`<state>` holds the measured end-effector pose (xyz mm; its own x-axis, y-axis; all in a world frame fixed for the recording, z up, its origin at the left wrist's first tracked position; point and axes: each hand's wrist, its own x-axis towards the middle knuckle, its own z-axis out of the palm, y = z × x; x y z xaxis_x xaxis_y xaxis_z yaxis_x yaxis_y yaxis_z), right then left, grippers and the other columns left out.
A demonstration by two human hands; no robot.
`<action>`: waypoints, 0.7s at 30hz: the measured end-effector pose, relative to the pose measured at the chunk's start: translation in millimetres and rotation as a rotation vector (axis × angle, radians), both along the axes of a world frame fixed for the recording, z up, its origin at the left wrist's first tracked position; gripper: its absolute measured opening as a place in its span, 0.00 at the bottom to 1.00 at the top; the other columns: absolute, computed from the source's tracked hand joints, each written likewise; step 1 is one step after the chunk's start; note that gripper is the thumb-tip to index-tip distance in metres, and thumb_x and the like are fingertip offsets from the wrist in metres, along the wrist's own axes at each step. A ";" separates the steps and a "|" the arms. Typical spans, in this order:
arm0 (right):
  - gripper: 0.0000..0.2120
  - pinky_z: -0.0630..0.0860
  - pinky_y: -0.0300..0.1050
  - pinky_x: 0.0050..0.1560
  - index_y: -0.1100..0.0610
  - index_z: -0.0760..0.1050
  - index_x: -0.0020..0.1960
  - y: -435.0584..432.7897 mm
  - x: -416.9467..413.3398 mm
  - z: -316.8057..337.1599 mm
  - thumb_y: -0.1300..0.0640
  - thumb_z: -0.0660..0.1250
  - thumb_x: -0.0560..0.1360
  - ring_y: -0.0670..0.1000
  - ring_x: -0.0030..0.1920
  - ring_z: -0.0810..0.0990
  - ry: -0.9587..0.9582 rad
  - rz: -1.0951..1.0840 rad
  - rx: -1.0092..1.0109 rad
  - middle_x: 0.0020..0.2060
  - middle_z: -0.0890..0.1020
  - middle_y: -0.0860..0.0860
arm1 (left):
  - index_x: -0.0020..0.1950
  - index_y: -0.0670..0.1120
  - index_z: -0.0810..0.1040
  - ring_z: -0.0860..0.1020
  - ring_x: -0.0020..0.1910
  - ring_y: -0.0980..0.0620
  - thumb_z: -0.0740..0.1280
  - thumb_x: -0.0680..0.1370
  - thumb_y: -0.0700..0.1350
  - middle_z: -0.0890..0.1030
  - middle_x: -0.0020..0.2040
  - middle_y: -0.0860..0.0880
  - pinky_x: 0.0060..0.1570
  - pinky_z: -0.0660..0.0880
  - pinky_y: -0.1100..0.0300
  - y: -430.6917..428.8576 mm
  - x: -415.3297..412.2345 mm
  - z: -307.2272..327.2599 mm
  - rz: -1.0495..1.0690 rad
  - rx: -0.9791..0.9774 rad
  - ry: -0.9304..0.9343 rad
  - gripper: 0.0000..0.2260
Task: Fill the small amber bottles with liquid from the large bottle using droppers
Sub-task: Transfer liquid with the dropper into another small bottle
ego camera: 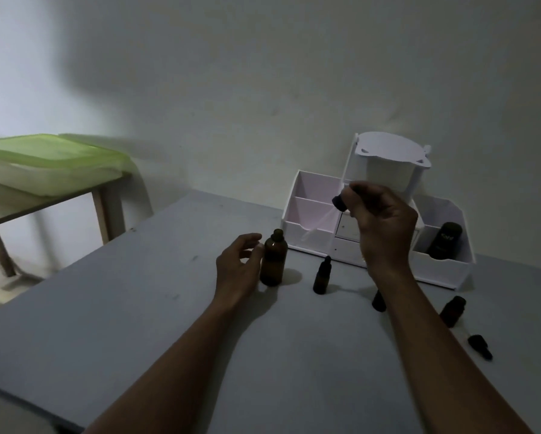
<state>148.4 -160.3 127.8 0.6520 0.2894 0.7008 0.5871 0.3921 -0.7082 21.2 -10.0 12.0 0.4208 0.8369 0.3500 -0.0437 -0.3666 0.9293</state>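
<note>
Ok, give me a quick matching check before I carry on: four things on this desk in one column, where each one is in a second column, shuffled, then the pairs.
Things
1. large amber bottle
2. dropper with the black bulb
3. second dropper
4. black bottle

Places
A. lying on the table, far right
B. pinched in the right hand, raised
C. standing in the white organizer's right compartment
D. standing on the table by the left hand's fingers

Pairs: 1-D, 2-B, 3-A, 4-C
</note>
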 end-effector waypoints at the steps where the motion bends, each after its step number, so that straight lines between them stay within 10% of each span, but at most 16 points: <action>1: 0.08 0.81 0.40 0.44 0.61 0.82 0.52 4.1 0.2 -0.8 0.62 0.74 0.73 0.47 0.43 0.86 0.010 -0.008 -0.005 0.40 0.86 0.48 | 0.58 0.55 0.81 0.78 0.51 0.62 0.66 0.80 0.47 0.80 0.51 0.58 0.53 0.80 0.52 1.2 0.8 -2.1 -0.008 -0.013 -0.003 0.08; 10: 0.07 0.83 0.55 0.51 0.55 0.82 0.51 29.9 -8.4 -12.6 0.59 0.74 0.73 0.52 0.50 0.85 0.045 0.003 -0.054 0.46 0.85 0.52 | 0.54 0.53 0.83 0.81 0.52 0.52 0.64 0.81 0.47 0.83 0.50 0.53 0.54 0.80 0.46 -1.4 2.2 -0.9 -0.063 -0.065 -0.005 0.08; 21: 0.11 0.83 0.41 0.49 0.54 0.81 0.57 43.6 -14.6 -14.6 0.58 0.72 0.76 0.45 0.51 0.84 -0.070 -0.016 -0.097 0.48 0.85 0.47 | 0.54 0.53 0.82 0.80 0.53 0.53 0.63 0.82 0.47 0.82 0.50 0.54 0.56 0.80 0.47 -6.8 1.1 2.4 -0.068 -0.103 -0.017 0.07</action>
